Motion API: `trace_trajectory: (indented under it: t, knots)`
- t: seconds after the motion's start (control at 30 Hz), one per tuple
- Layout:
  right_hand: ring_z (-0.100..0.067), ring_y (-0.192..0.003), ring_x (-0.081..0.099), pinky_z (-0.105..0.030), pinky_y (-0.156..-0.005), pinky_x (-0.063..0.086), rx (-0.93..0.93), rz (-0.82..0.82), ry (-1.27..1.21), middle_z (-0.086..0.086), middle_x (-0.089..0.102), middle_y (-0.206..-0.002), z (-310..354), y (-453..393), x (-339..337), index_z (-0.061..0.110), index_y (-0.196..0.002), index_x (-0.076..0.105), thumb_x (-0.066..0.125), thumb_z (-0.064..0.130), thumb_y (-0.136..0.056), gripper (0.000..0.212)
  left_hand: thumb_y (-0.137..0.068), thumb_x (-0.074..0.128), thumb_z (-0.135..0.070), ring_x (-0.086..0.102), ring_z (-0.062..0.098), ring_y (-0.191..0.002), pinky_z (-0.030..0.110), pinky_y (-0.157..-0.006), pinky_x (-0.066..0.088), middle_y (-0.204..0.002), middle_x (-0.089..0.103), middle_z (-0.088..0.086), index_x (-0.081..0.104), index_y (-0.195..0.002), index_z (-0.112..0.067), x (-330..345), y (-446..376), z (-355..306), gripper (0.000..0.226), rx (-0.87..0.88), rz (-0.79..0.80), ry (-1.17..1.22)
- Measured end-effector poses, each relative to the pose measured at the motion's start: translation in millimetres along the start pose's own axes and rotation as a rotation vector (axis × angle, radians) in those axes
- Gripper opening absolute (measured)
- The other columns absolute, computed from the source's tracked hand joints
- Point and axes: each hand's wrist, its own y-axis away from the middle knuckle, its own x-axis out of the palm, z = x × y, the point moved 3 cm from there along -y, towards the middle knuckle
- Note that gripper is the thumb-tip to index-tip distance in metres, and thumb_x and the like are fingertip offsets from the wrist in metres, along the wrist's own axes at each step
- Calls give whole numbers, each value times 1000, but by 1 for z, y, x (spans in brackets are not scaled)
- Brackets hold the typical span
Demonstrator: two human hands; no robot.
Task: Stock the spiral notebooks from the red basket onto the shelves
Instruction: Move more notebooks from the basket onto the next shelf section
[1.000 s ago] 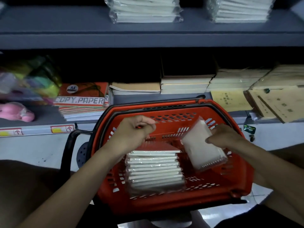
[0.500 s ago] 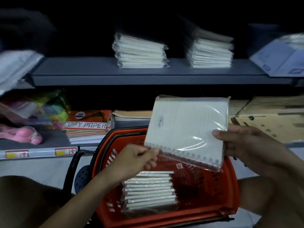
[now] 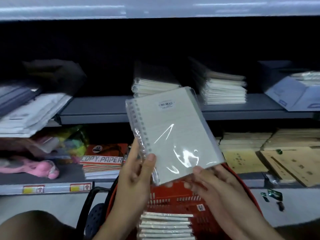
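A spiral notebook (image 3: 171,132) in clear wrap is held up in front of the shelves, spine to the left, tilted. My left hand (image 3: 136,172) grips its spine edge with the thumb on the cover. At the bottom right corner, my right hand (image 3: 211,184) pinches it. Below sits the red basket (image 3: 174,196) with a stack of wrapped notebooks (image 3: 166,226) inside. On the grey middle shelf (image 3: 97,108) stand two stacks of the same notebooks (image 3: 152,87), (image 3: 225,90).
White and dark folders (image 3: 29,110) lean on the shelf's left end, and a blue-white pack (image 3: 294,94) lies at its right. The lower shelf holds copy paper (image 3: 103,158), pink and coloured items (image 3: 43,167) and brown ledgers (image 3: 270,153). The basket's black handle (image 3: 88,203) sticks out left.
The notebook rose out of the basket and turned upright, its spine now at the left. My left hand took hold of the spine edge. The view tilted up toward the middle shelf.
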Motion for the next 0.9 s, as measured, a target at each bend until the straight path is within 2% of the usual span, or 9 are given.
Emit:
trace_trajectory:
  t: [0.03,0.1,0.2,0.33,0.4,0.6,0.73,0.83,0.9]
  knots:
    - [-35,-81,67,-43,-72,59,-2,-10,6,-20,69,-91,4,-1,-3,14,-100,74,76,10,-71,29,-101,48,-20,70,19,-112,44,-87,60,-131,67,-6,42,-148,-35,-6,-2,-3,49,26,-7,-38]
    - [-33,-77,68,-41,-68,60,-2,25,72,-19,74,-103,12,-2,-8,23,-117,67,69,7,-80,41,-102,45,-23,75,13,-96,28,-72,61,-130,68,-12,45,-146,-37,-15,-6,-11,46,52,3,-74]
    - [-32,-75,70,-37,-66,61,2,92,204,-20,74,-107,15,-3,-5,14,-126,66,61,2,-87,41,-100,47,-26,71,26,-59,29,-49,58,-127,69,-10,45,-146,-39,-20,-11,-15,47,17,39,-65]
    - [-34,-72,73,-34,-61,61,-147,0,233,-16,77,-103,19,-5,-4,17,-122,69,67,10,-75,47,-92,55,-14,70,30,-109,40,-63,63,-134,66,-2,45,-147,-32,-26,-19,-17,59,-106,161,182]
    - [-35,-69,73,-33,-60,61,-235,-49,230,-15,78,-100,24,-6,-4,21,-115,75,72,17,-68,47,-88,54,-3,66,31,-118,44,-67,63,-135,66,2,46,-146,-30,-27,-20,-17,64,-160,201,320]
    - [-41,-73,75,-43,-69,63,-324,-140,241,-13,79,-94,18,-9,3,35,-104,79,81,17,-70,38,-82,60,-3,72,35,-104,43,-57,63,-123,72,10,57,-137,-12,-30,-27,-3,56,-113,19,345]
    - [-41,-84,75,-38,-75,63,-282,-15,265,-17,77,-99,21,-15,13,39,-115,74,97,44,-42,77,-60,93,-28,73,37,-98,43,-56,62,-123,72,12,69,-126,-16,-33,-38,-8,71,-66,-15,322]
    - [-36,-88,76,-35,-81,61,-315,41,289,-18,78,-97,33,-35,16,34,-126,67,87,21,-69,62,-78,73,-17,76,33,-84,36,-57,63,-118,74,10,65,-129,-15,-35,-59,-18,52,-67,-33,307]
    - [-29,-91,76,-32,-85,60,-348,77,368,-11,78,-101,45,-56,21,32,-134,58,70,13,-79,59,-86,63,-12,75,28,-95,35,-61,63,-121,73,6,58,-136,-11,-33,-79,-30,50,-35,-14,248]
